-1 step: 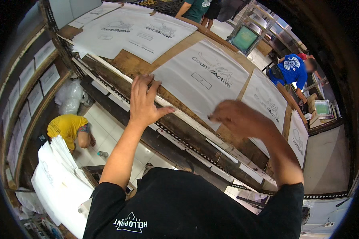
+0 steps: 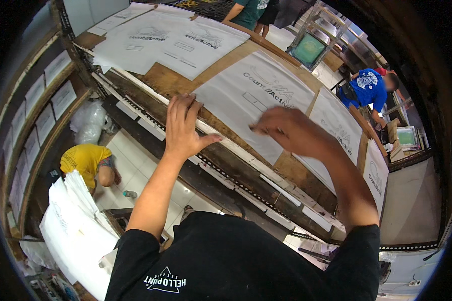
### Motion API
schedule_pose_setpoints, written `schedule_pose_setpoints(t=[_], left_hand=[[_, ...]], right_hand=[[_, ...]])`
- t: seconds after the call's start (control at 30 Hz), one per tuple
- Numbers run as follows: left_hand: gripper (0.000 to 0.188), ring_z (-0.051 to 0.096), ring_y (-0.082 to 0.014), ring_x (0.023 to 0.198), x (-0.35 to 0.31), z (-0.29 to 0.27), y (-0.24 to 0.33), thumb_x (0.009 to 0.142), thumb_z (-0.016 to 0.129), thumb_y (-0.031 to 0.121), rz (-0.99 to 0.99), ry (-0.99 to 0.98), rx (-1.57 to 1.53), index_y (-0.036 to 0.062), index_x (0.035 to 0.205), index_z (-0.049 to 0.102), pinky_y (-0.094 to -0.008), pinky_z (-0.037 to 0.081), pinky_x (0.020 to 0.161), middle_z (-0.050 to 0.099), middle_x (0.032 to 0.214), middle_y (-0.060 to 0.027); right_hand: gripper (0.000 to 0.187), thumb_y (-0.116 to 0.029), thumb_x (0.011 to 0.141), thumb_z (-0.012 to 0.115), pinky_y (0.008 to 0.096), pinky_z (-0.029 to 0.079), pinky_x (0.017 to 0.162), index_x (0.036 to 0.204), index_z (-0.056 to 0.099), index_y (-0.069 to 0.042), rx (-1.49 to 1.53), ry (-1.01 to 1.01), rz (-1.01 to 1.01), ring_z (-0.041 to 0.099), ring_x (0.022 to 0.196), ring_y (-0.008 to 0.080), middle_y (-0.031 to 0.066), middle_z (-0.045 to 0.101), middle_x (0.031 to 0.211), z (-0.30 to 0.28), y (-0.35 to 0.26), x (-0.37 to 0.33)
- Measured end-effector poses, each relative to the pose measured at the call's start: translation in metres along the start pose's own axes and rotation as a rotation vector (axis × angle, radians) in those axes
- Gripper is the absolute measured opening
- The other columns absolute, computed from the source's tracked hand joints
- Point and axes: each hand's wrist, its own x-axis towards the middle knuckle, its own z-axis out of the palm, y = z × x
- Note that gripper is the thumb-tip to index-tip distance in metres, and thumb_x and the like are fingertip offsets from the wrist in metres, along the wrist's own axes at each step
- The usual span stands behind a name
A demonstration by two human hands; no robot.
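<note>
My left hand has its fingers spread and stretched over the near wooden edge of a long slanted work table. Its fingertips are by the corner of a white sheet with a dark printed design. Over that same sheet's near right part is my right hand, fingers curled and pressed together. Whether it pinches anything is hidden, and motion slightly blurs it. More white printed sheets lie along the table: one partly under my right forearm, others to the left.
White sheets are piled at lower left. A person in yellow crouches on the tiled floor beyond. Racks with framed panels stand at left. A person in blue works at far right, near a green-meshed frame.
My right hand has shifted a little to the left and away from me across the sheet. My left hand stays at the table edge.
</note>
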Motion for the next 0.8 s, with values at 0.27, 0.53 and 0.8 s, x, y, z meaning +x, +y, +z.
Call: schedule_pose_setpoints(t=[0.27,0.53,0.8], left_hand=[[0.098,0.05,-0.0466,0.127,-0.002,-0.002,0.001,0.07,0.068,0.081,-0.011,-0.034,0.031,-0.0004,0.125,0.06,-0.0631,0.034,0.116,0.053,0.132,-0.0262],[0.097,0.052,-0.0455,0.124,-0.005,0.001,-0.003,0.072,0.064,0.084,-0.015,-0.023,0.009,0.0022,0.124,0.061,-0.0635,0.036,0.114,0.053,0.129,-0.0245],[0.097,0.051,-0.0457,0.125,-0.004,0.003,-0.002,0.071,0.064,0.085,-0.008,-0.009,0.055,0.0015,0.119,0.063,-0.0631,0.035,0.115,0.054,0.129,-0.0247]], right_hand=[[0.016,-0.005,0.096,0.061,0.0453,0.051,0.095,0.106,0.072,-0.001,-0.131,0.116,-0.106,0.064,0.108,0.035,0.0154,0.069,0.11,0.046,0.021,0.139],[0.022,-0.005,0.097,0.058,0.0437,0.051,0.098,0.114,0.071,-0.003,-0.238,-0.106,-0.03,0.062,0.111,0.0337,0.0139,0.067,0.114,0.047,0.019,0.111],[0.031,-0.001,0.093,0.057,0.0415,0.052,0.1,0.121,0.07,-0.003,-0.253,-0.155,0.063,0.061,0.114,0.0317,0.0137,0.068,0.116,0.035,-0.011,-0.02]])
